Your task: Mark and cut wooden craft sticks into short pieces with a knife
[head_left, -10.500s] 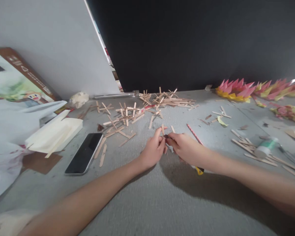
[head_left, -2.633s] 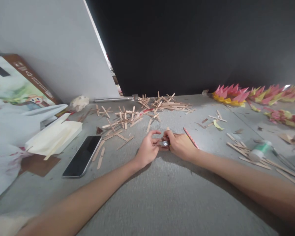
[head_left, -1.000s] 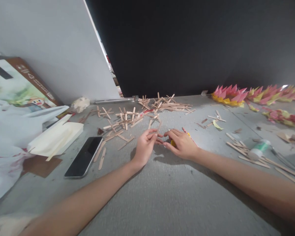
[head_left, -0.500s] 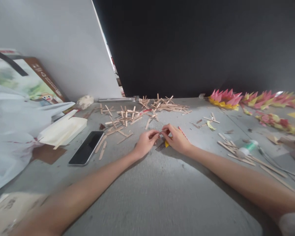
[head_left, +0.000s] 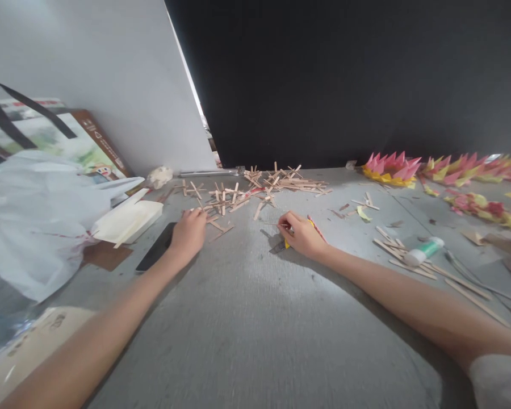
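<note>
Since the last earlier frame, the left hand (head_left: 189, 233) has moved away from the right hand (head_left: 300, 234) to the left, over the right side of the phone (head_left: 153, 251). The right fingers are pinched together on a thin stick (head_left: 272, 224); just beside them shows a cutter (head_left: 287, 243), and I cannot tell if it lies on the bench (head_left: 255, 329) or in the palm. With the cutter so close, a careless shift of the hand could cut the fingers, and the small pinch could let the stick slip. The left fingers could also push the loose sticks (head_left: 222, 230) apart, if they press sideways. They curl downward, holding what I cannot tell. Both arms reach far, the right one low from the near right.
</note>
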Tool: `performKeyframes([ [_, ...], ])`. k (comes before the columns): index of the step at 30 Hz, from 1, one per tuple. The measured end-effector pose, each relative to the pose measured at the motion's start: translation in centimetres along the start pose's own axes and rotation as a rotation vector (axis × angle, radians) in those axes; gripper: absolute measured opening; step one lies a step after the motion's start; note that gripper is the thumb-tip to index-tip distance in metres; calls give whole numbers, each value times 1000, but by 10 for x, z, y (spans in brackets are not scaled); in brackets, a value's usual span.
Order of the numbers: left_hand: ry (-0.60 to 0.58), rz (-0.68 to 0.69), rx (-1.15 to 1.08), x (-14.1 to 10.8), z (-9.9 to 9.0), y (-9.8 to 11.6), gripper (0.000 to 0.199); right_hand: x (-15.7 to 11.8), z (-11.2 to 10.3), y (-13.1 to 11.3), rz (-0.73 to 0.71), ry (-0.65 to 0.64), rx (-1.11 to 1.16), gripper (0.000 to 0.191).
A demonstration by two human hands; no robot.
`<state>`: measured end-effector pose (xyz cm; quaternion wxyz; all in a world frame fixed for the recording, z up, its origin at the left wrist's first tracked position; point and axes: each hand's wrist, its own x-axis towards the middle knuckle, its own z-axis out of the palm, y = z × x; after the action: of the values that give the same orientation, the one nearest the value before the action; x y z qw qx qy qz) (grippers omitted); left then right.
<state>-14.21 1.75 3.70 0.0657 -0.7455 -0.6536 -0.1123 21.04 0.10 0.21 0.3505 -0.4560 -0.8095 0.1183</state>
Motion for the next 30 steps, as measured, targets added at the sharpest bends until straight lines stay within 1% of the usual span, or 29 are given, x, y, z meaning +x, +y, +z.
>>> performKeyframes([
  [2, -52, -23, 132, -1, -3, -18, 29, 0, 0, 0, -5, 1, 3, 9],
  [4, -59, -6, 187, -3, -4, -26, 30, 0, 1, 1, -19, -3, 9, 10],
  [8, -45, 48, 241, -4, -3, -27, 34, 1, 4, 6, -58, 0, 18, 11],
  [11, -30, 50, 238, -4, -4, -22, 31, 2, 5, 8, -66, 7, 28, 11],
  [14, -16, -39, 158, -5, 0, -14, 29, 3, 6, 7, -73, 6, 34, 10],
  [15, -25, -75, 111, -5, 2, -11, 28, 3, 5, 7, -74, 6, 31, 10],
  [16, -52, -81, 62, -7, 4, -7, 28, 3, 5, 7, -73, 8, 29, 10],
  [18, -106, -28, 3, -10, 8, 2, 24, 3, 5, 6, -74, 5, 31, 9],
  [20, -112, 39, -17, -16, 11, 11, 21, 3, 5, 6, -76, 4, 36, 9],
  [22, -115, 68, 12, -21, 10, 21, 20, 2, 5, 5, -83, 6, 40, 9],
  [24, -110, 105, 97, -26, 9, 30, 24, 2, 5, 5, -80, 8, 39, 9],
  [27, -152, 161, 160, -29, 5, 40, 29, 2, 5, 4, -64, 3, 44, 9],
  [30, -213, 181, 156, -27, 3, 46, 28, 3, 3, 2, -48, -18, 44, 9],
])
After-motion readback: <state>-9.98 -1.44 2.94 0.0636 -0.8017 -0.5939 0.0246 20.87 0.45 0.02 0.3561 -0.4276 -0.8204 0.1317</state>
